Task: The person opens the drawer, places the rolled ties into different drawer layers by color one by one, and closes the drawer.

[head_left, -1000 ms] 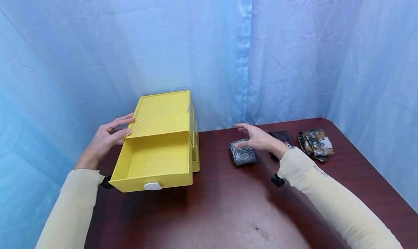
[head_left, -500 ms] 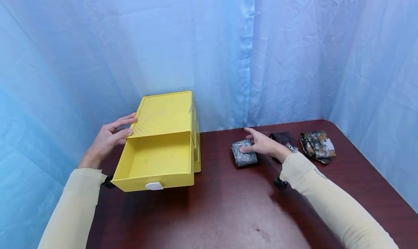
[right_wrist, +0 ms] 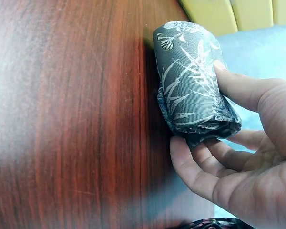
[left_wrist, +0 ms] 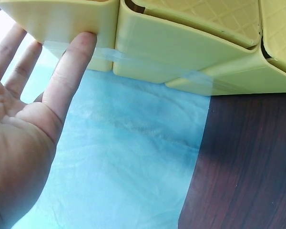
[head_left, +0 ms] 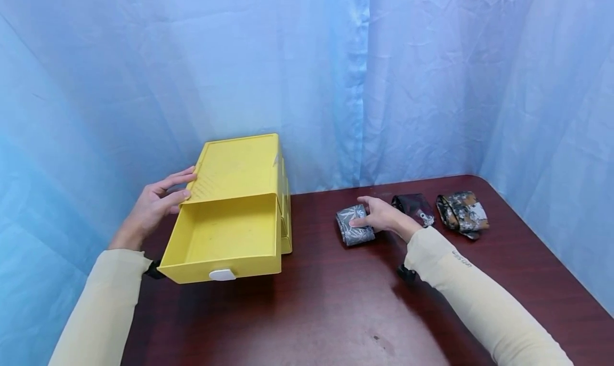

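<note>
A yellow drawer unit (head_left: 235, 166) stands at the left, its top drawer (head_left: 220, 273) pulled out, with a white handle (head_left: 222, 275) on the front. My left hand (head_left: 153, 209) rests on the unit's upper left edge, fingers fairly straight; the left wrist view shows the thumb (left_wrist: 69, 71) lying against the side wall. On the right, a folded grey cloth bundle (head_left: 352, 234) with white leaf print lies on the table. My right hand (head_left: 381, 217) pinches it, thumb on its upper face and fingers curled at its end, as the right wrist view of the bundle (right_wrist: 188, 78) shows.
Behind my right hand lie a dark folded bundle (head_left: 412, 206) with a small light piece on it and a camouflage-patterned one (head_left: 462, 214). The dark red wooden table (head_left: 326, 302) ends at pale blue curtains (head_left: 321, 89) at the back.
My right hand has come down onto the grey bundle, its thumb and fingers closing in on it. The left hand stays on the drawer unit.
</note>
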`<state>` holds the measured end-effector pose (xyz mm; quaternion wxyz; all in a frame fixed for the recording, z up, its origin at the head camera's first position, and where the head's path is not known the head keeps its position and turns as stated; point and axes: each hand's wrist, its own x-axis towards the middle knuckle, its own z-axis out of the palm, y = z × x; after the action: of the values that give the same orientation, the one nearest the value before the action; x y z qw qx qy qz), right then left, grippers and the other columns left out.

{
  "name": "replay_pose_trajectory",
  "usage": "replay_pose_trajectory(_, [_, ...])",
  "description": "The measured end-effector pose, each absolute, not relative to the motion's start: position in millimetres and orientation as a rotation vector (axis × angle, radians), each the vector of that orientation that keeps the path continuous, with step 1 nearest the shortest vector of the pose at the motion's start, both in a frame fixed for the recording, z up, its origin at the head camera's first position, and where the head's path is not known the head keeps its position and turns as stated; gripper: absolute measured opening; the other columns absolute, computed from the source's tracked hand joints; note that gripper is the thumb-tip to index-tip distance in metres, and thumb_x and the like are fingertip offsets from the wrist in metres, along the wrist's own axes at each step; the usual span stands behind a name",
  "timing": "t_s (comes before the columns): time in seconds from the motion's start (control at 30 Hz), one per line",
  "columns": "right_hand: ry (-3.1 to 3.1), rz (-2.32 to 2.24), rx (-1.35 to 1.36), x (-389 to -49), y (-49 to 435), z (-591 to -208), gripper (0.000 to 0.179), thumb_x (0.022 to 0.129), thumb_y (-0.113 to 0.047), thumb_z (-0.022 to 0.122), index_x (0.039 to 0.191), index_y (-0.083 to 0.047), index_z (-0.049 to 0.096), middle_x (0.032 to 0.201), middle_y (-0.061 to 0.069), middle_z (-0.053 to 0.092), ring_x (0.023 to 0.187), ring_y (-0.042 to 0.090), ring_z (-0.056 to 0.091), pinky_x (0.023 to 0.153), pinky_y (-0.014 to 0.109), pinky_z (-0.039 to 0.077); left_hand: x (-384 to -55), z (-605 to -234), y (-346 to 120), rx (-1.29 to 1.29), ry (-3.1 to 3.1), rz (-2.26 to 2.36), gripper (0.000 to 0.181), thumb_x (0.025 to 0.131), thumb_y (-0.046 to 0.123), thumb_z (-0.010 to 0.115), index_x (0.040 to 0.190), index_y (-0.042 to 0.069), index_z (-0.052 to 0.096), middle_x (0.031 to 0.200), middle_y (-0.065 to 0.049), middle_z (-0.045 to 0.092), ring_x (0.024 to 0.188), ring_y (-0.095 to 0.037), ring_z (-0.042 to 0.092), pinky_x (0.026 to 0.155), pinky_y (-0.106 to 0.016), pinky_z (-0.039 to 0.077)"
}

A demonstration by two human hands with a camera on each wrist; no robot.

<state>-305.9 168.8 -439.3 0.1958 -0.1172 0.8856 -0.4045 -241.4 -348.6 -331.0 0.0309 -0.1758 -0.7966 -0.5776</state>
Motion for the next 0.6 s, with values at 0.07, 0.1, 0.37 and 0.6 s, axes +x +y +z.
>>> replay_pose_trajectory(0.07, [2.483,-1.129,-0.312,-305.3,167.5,-439.8,0.089,0.093,-0.029,0.077,0.159,0.001,0.025,0.153,0.031,0.037,0.136,0.042,0.044,0.088,0.044,0.053,-240.3,-330.4,-348.4,-0.550,-2.444,-1.801,0.042,0.102,0.006,0.060,0.144,0.001,0.056,0.158,0.002,0.044,0.128,-0.006,0.054,0.078,-0.030,0.060])
replay_pose_trajectory(0.1, [2.480,-1.130,-0.307,-304.8,166.9,-439.9,0.089,0.093,-0.029,0.077,0.159,0.001,0.025,0.153,0.031,0.037,0.134,0.041,0.046,0.087,0.044,0.053,-239.7,-330.3,-348.2,-0.558,-2.436,-1.813,0.042,0.102,0.006,0.060,0.143,0.002,0.057,0.158,0.002,0.044,0.128,-0.006,0.054,0.078,-0.029,0.060])
replay_pose_trajectory(0.37, [2.414,-1.171,-0.258,-303.5,163.7,-441.3,0.089,0.094,-0.028,0.076,0.160,-0.002,0.023,0.155,0.028,0.035,0.127,0.035,0.052,0.087,0.044,0.055,-237.4,-331.0,-348.0,-0.604,-2.366,-1.879,0.041,0.101,0.001,0.059,0.142,0.001,0.058,0.156,0.003,0.046,0.127,-0.003,0.054,0.076,-0.027,0.060])
replay_pose_trajectory(0.6, [2.434,-1.153,-0.260,-303.9,165.6,-438.9,0.086,0.095,-0.028,0.075,0.160,-0.003,0.024,0.159,0.027,0.030,0.132,0.036,0.048,0.090,0.046,0.054,-239.2,-332.1,-346.1,-0.608,-2.349,-1.890,0.040,0.101,0.001,0.059,0.141,0.000,0.059,0.156,0.002,0.046,0.126,-0.004,0.056,0.075,-0.027,0.060])
